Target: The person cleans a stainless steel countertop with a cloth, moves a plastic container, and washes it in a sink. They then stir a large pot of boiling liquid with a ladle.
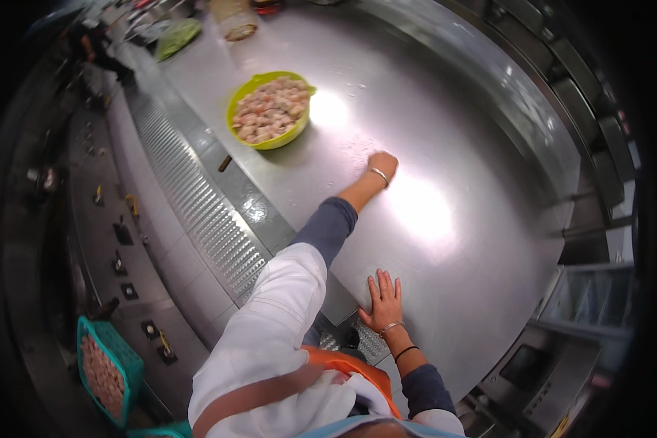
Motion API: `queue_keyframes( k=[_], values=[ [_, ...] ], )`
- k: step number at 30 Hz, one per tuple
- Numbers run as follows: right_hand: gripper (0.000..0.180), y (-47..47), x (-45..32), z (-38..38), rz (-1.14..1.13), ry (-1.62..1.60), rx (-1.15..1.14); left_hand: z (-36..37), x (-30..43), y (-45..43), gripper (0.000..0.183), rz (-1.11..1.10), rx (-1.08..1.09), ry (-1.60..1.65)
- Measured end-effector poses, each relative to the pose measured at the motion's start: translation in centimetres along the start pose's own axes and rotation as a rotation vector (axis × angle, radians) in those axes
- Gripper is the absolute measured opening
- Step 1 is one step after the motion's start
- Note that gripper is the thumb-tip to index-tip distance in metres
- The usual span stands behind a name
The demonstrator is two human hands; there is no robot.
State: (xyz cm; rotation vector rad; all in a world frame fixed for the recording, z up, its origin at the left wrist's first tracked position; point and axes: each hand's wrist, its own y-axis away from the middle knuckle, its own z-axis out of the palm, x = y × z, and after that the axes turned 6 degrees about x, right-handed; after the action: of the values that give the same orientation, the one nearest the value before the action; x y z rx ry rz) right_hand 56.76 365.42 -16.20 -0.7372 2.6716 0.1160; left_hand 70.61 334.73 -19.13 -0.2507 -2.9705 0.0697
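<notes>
My left hand [383,163], with a silver bangle at the wrist, is curled into a fist on the stainless-steel table [487,230]. Nothing shows in it, and its fingertips are hidden. Closer to my body, my right hand [386,306] rests palm down with fingers spread near the table's edge. A bangle and a dark band circle that wrist. Beyond my left hand and to its left stands a yellow-green plastic bowl [281,143] heaped with pale pink diced raw meat [271,109]. Wet streaks and drops mark the steel between the bowl and my fist.
A clear container [235,24] and a green bag [178,39] lie at the table's far end. Metal drain grating [197,202] runs along the tiled floor at left. A teal basket [121,350] of meat sits by the stove counter [142,306]. Another person [90,46] stands far left.
</notes>
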Motion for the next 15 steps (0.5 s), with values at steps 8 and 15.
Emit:
queue_keyframes(
  k=[8, 15],
  values=[
    [0.075, 0.3, -0.8, 1.0, -0.085, 0.08, 0.067, -5.1, -8.7, 25.2, 0.011, -0.669, -0.04, 2.439],
    [0.078, 2.3, -1.5, 2.4, -0.139, 0.197, 0.119, -6.9, -5.8, 57.8, 0.003, -1.056, 0.462, 2.41]
  ],
)
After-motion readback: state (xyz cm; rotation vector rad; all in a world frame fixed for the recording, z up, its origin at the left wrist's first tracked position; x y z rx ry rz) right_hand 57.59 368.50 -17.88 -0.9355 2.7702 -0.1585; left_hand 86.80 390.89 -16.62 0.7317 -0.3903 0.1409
